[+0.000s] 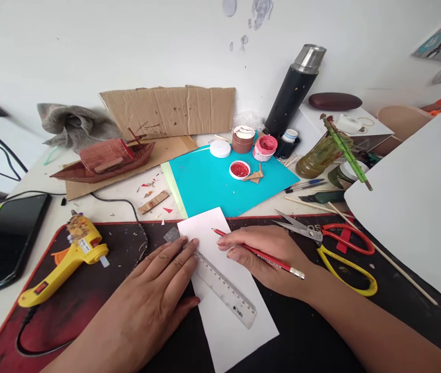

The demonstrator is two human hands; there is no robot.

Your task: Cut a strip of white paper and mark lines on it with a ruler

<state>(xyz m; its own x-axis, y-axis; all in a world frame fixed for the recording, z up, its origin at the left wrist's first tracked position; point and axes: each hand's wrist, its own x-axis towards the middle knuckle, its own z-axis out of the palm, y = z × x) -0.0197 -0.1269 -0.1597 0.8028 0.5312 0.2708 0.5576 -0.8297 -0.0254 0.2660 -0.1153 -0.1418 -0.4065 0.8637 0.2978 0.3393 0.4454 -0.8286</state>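
Note:
A strip of white paper [239, 321] lies on the dark mat in front of me. Across it, slanting down to the right, rests a clear plastic ruler [226, 290]. My left hand [161, 290] lies flat over the ruler's upper left part, fingers stretched out, and hides some of it. In my right hand [267, 254] is a red pencil [270, 259], pinched between thumb and fingers. The pencil's point is over the upper part of the paper; whether it touches I cannot tell. Scissors [321, 235] with red and yellow handles lie half open to the right.
A yellow glue gun [76, 259] and a black phone [6, 238] lie at left. Behind stand a red-brown model boat [107, 160], cardboard [173, 111], paint jars [243, 140] on turquoise paper [204, 181], and a black flask [294, 88]. A white sheet [418, 207] juts in at right.

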